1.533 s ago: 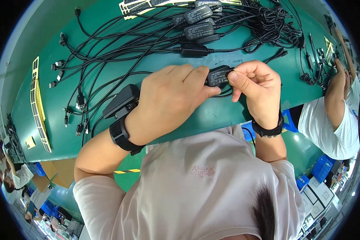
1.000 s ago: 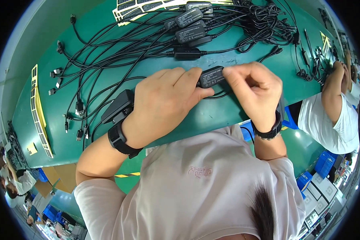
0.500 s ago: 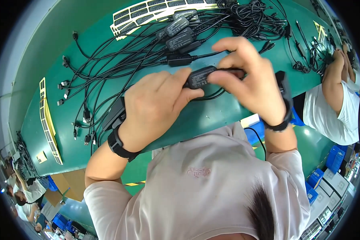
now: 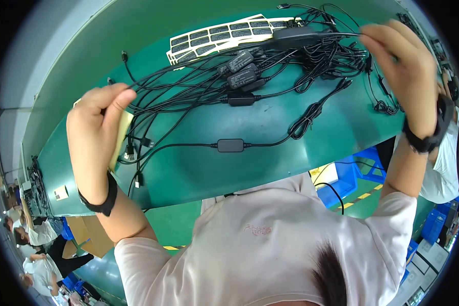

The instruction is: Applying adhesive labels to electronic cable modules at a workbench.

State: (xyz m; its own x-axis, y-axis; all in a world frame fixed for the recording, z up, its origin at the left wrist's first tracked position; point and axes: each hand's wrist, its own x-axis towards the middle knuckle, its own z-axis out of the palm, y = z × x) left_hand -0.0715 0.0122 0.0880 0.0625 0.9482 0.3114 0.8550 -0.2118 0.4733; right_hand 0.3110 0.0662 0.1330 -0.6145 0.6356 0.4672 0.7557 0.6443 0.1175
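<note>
Your left hand point(image 4: 93, 125) pinches a black inline-box cable point(image 4: 295, 37) at ten o'clock, your right hand point(image 4: 409, 69) at two; label sheets point(image 4: 220, 37) lie at twelve.

green worktable point(image 4: 188, 178) | green floor point(image 4: 178, 222) (yellow-black striped tape point(image 4: 174, 248)) | brown cardboard box point(image 4: 96, 238) | pale wall point(image 4: 46, 66) at left

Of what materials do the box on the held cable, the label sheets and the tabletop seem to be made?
Cable box: probably moulded plastic, black and dull, with rounded ends; blur hides its texture.
Label sheets: likely paper, pale yellow and matt, in thin overlapping layers.
Tabletop: perhaps rubber or plastic, green and smooth, with soft reflections.
</note>
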